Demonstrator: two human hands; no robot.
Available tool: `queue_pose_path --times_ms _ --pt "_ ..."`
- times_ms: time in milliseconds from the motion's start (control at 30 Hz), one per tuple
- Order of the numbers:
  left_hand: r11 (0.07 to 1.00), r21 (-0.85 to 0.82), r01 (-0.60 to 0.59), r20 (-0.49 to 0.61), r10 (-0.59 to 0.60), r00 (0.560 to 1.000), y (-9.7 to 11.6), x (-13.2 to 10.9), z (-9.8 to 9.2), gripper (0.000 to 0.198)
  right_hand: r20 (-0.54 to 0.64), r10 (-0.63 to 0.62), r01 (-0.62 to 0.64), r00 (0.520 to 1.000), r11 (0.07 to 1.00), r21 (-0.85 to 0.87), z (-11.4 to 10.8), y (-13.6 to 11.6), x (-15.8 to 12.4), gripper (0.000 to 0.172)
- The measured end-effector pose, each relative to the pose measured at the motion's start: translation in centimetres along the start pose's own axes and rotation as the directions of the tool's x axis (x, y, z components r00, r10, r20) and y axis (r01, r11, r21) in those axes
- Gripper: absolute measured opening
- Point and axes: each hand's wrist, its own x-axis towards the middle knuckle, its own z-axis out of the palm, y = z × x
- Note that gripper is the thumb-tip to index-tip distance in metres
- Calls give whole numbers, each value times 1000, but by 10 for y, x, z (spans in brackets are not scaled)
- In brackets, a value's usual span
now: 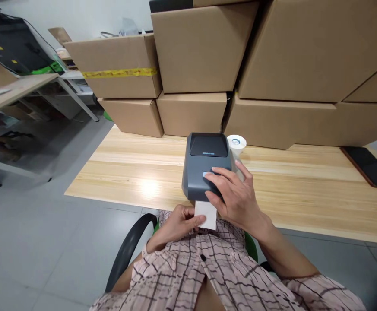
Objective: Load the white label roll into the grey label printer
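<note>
A dark grey label printer (196,172) stands on the light wooden table near its front edge. White label paper (210,214) hangs out of its front slot. My left hand (182,223) pinches the left side of this paper between thumb and fingers. Over the printer's top right side lies my right hand (235,194), fingers spread, the index fingertip on the small light button (205,174). Nothing shows in its grasp. Behind the printer's right side is a white paper roll (236,141), upright on the table.
Cardboard boxes (191,113) are stacked along the back of the table (305,190). A black phone (369,166) in a brown case lies at the right. Part of someone's finger shows at the right edge. Another table (16,88) stands at the far left.
</note>
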Motion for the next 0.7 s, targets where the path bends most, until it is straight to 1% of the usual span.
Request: queue_pose_path --times_ms 67,100,133,167,200,233,267,300,333,367,433,500,533,567,633,667,700 --pt "998 36 -58 -15 59 998 6 -3 -9 53 4 2 -2 1000 1000 17 3 -1 3 18" --pt "994 49 -94 -55 97 994 10 -4 -14 53 0 16 -16 1000 999 42 5 -1 3 16" --pt "989 57 -135 -124 142 982 13 -4 -19 53 -7 41 -41 999 996 79 6 0 2 15" --pt "981 63 -183 -222 193 956 16 -4 -24 53 -17 83 -80 996 988 132 7 2 -1 15" --pt "969 71 -237 -332 247 910 18 -3 -28 50 -29 138 -130 990 971 199 7 4 -5 17" --pt "953 87 -289 -436 297 850 20 -2 -31 45 -39 203 -185 978 944 273 6 7 -10 22" --pt "935 111 -336 -515 344 785 21 0 -34 39 -42 273 -242 961 907 344 4 11 -15 28" --pt "917 137 -376 -556 385 736 21 2 -35 34 -35 333 -292 942 868 401 1 15 -20 36" --pt "899 160 -407 -562 422 711 22 4 -36 34 -14 375 -330 927 833 444 -3 19 -25 45" --pt "885 180 -429 -540 453 709 23 7 -37 40 20 393 -355 919 806 473 -7 23 -28 52" --pt "864 224 -451 -464 501 730 27 15 -39 52 120 370 -379 921 782 495 -14 32 -29 66" --pt "838 268 -475 -402 546 735 36 26 -45 58 208 315 -377 926 785 491 -19 40 -21 79" --pt "823 284 -493 -383 568 728 42 34 -49 58 222 290 -363 931 797 483 -20 44 -13 83" --pt "809 287 -513 -370 588 720 48 43 -54 57 209 266 -336 941 816 472 -19 49 -4 84" --pt "801 271 -534 -359 599 716 62 63 -65 56 131 221 -257 966 854 452 -14 59 19 81" --pt "808 260 -529 -369 589 719 67 74 -71 57 85 206 -222 975 868 444 -11 65 32 79" --pt "825 253 -505 -366 565 740 72 84 -75 60 39 203 -200 978 878 436 -7 71 45 78"
